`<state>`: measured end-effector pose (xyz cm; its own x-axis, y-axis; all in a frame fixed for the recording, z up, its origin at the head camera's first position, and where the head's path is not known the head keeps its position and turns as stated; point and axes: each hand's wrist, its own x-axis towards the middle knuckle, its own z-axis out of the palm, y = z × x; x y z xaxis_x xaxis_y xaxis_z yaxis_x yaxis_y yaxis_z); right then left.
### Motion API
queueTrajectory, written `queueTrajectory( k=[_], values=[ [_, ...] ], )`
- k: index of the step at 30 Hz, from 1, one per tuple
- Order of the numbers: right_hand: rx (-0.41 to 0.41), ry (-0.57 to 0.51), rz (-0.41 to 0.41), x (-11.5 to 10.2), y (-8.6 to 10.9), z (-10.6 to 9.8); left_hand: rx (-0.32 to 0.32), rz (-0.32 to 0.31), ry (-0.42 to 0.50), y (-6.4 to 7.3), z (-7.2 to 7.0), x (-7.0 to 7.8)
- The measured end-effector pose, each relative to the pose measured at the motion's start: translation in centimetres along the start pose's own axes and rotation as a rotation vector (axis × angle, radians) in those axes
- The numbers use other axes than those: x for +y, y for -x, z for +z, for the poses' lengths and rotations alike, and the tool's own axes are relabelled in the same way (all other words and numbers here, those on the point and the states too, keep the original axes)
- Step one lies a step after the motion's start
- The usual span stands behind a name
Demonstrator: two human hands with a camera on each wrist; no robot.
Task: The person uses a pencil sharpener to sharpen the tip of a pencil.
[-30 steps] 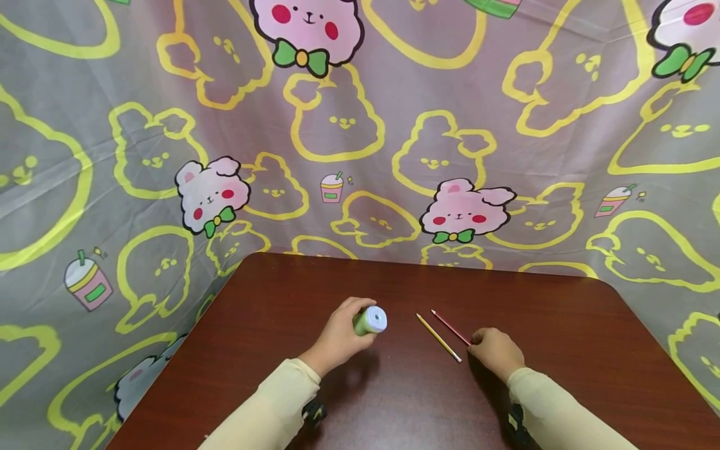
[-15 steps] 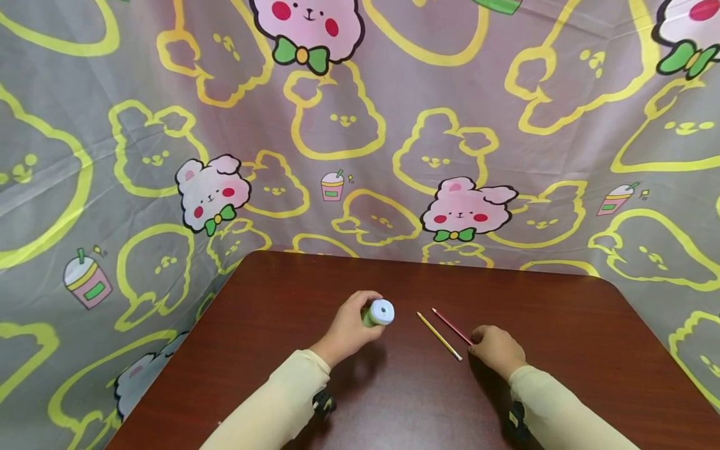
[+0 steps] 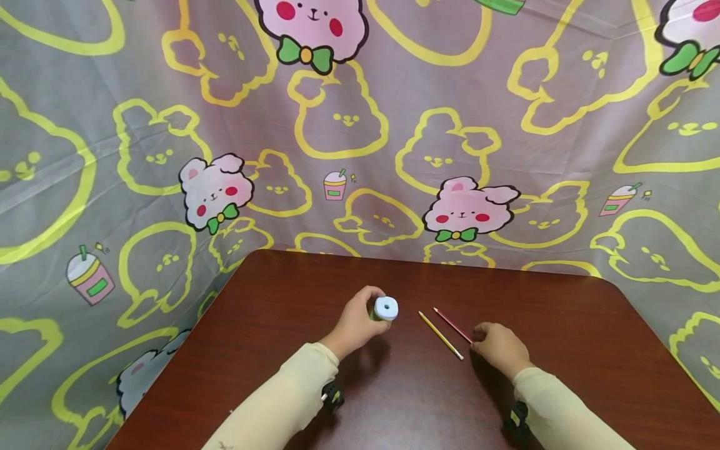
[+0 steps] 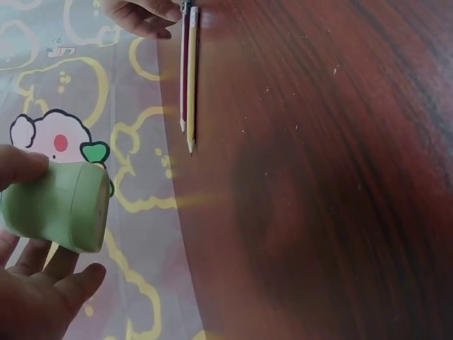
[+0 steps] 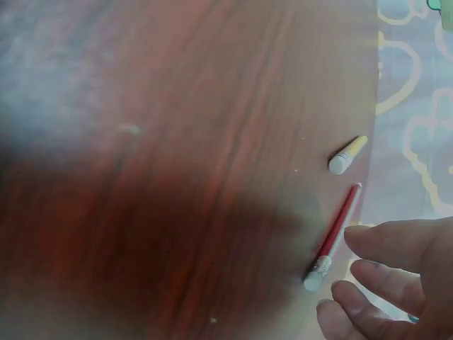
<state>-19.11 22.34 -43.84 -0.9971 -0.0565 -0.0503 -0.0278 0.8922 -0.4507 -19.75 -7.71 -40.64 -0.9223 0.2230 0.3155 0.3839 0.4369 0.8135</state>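
My left hand [image 3: 355, 325] grips a green pencil sharpener [image 3: 387, 307] above the table, its white top with a round hole turned toward the head camera. In the left wrist view the green body of the sharpener [image 4: 56, 202] lies between thumb and fingers. To the right, a yellow pencil [image 3: 441, 336] and a red pencil [image 3: 452, 325] lie side by side, points toward the far edge. My right hand [image 3: 502, 347] is at the eraser end of the red pencil. From the right wrist, its loosely bent fingers show beside the red pencil [image 5: 337, 230], not closed round it.
The dark brown wooden table [image 3: 292, 287] has rounded far corners. Behind and to the left of it hangs a grey curtain [image 3: 371, 137] with cartoon prints. A dark camera strap [image 3: 333, 396] is on the left wrist, another strap [image 3: 516, 417] on the right.
My left hand has moved right and a little farther away with the sharpener, turning its holed top more upward. My right hand has barely shifted; both pencils lie as before.
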Motion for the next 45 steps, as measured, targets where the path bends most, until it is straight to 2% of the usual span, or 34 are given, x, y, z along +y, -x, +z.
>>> queueTrajectory(
  k=[8, 15, 22, 34, 45],
  values=[
    [0.031, 0.02, -0.034, 0.3, 0.0, 0.6, 0.018, -0.022, 0.002, -0.5, 0.9, -0.2],
    [0.035, 0.035, -0.037, 0.5, -0.1, 0.6, 0.039, -0.067, 0.005, -1.0, 1.6, -0.3],
    [0.035, 0.048, -0.037, 0.6, 0.0, 0.6, 0.056, -0.079, 0.02, -1.4, 2.3, -0.5],
    [0.031, 0.049, -0.022, 0.5, 0.0, 0.7, 0.031, -0.119, 0.012, -1.6, 3.3, -0.3],
    [0.027, 0.045, -0.024, 0.4, 0.2, 0.7, 0.017, -0.155, -0.013, -1.6, 3.9, -0.8]
  ],
)
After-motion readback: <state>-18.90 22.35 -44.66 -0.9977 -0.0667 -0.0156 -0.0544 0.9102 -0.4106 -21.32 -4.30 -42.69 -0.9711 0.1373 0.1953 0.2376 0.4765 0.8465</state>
